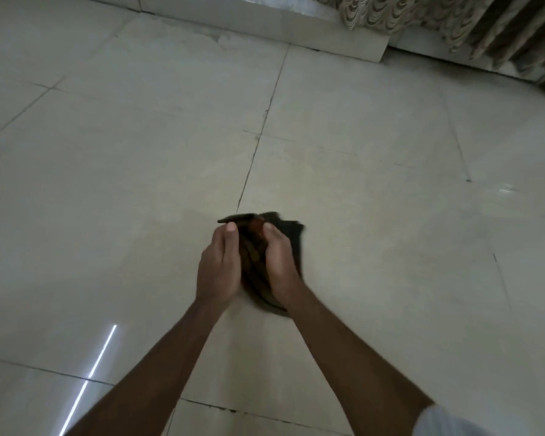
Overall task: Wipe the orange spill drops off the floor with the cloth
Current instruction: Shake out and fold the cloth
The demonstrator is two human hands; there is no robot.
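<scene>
Dark, crumpled brown-black cloth (258,262) is sitting bunched between the two bare hands, above the pale glossy tiled floor (139,171) near the middle of the view. The left hand (217,265) is pressing against the cloth's left side with its fingers curled around the fabric and its thumb lying straight along the top. The right hand (277,256) is gripping the cloth's right side, fingers wrapped under the folds. Patterned beige curtains (453,23) are hanging at the far right, beside a pale stone step (265,23).
</scene>
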